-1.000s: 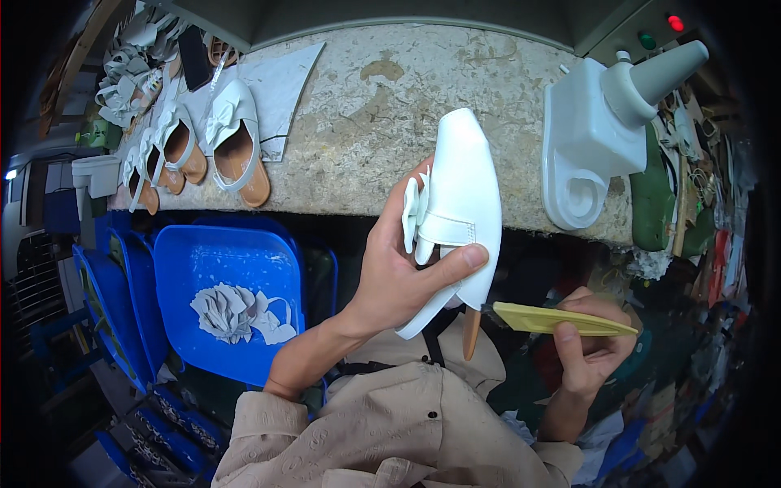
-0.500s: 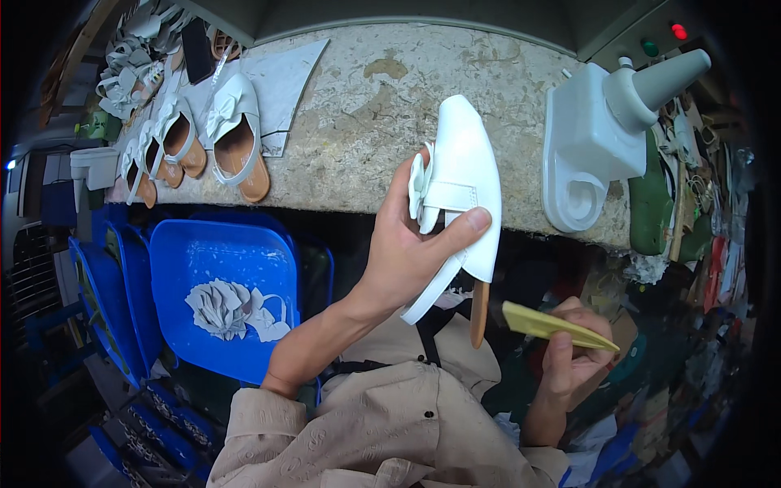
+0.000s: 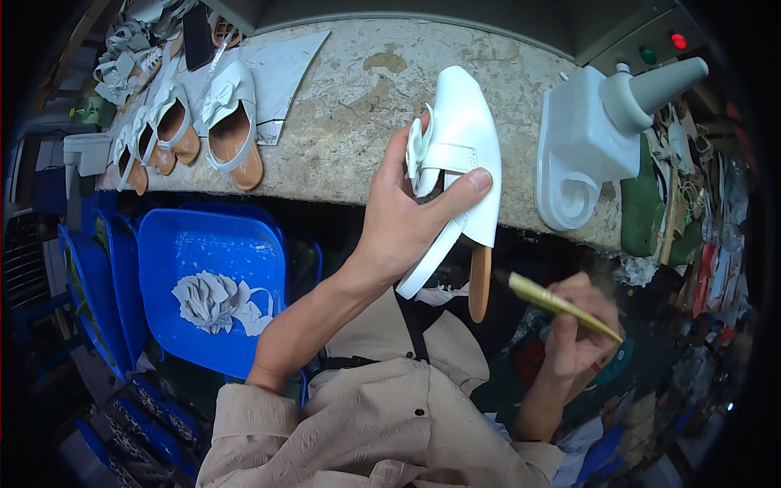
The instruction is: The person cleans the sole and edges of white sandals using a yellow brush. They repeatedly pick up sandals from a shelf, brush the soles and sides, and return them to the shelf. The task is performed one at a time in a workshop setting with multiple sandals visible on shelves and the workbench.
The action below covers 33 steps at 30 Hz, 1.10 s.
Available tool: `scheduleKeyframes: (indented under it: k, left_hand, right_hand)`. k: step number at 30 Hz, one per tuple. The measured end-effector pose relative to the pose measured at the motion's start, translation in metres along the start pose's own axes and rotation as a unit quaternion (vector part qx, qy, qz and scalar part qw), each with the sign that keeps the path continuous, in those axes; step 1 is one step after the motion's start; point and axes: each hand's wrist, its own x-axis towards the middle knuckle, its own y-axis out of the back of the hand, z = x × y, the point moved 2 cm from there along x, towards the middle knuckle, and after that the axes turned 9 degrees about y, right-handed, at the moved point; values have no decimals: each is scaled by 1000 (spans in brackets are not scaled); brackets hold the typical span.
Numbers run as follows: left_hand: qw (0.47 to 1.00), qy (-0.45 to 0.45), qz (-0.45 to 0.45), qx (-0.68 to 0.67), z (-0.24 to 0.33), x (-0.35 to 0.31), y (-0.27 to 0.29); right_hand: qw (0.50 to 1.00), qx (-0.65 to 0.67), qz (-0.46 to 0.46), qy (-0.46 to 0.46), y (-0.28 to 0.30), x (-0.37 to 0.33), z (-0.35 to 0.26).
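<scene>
Two bare hands work at the near edge of a stained workbench (image 3: 366, 154), one white bow-trimmed slingback shoe (image 3: 478, 175) held aloft between dispenser and sandals. The left hand (image 3: 403, 224) is clamped on the shoe's middle, thumb pressed over the side of the upper and fingers wrapped behind by the bow (image 3: 418, 150); the toe points far, the heel near. The right hand (image 3: 582, 325), lower and to the right, pinches a yellow-handled brush (image 3: 557, 302), its blurred tip near the tan insole (image 3: 480, 285) but apart from it.

The shoe looks light, its smooth upper likely soft enough to dent and perhaps slick, the insole stiffer. Its middle seems the surest hold; the bow and the loose strap (image 3: 431, 260) look easily bent or pulled.

The shoe's toe reaches over the bench, while its heel overhangs the near edge. To the right, a white dispenser (image 3: 586, 138) limits sideways swing; to the far left stand finished-looking sandals (image 3: 233, 145). The widest room lies between them, and nearer, to the left, a blue plastic tray (image 3: 228, 228) sits below bench level.
</scene>
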Motion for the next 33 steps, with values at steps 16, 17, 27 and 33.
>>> scheduleKeyframes:
  k: [16,17,27,33]
  left_hand:
    - [997,20,58,-42,-9,16,3]
    - [997,22,57,-42,-10,18,4]
    - [996,64,38,-56,-19,20,8]
    - [991,82,33,-97,-24,20,7]
  right_hand:
    - [994,-41,-69,68,0,-7,5]
    - [994,-31,-73,78,0,-7,5]
    - [989,4,-100,107,7,12,10]
    - [981,-43,-139,125,0,22,7]
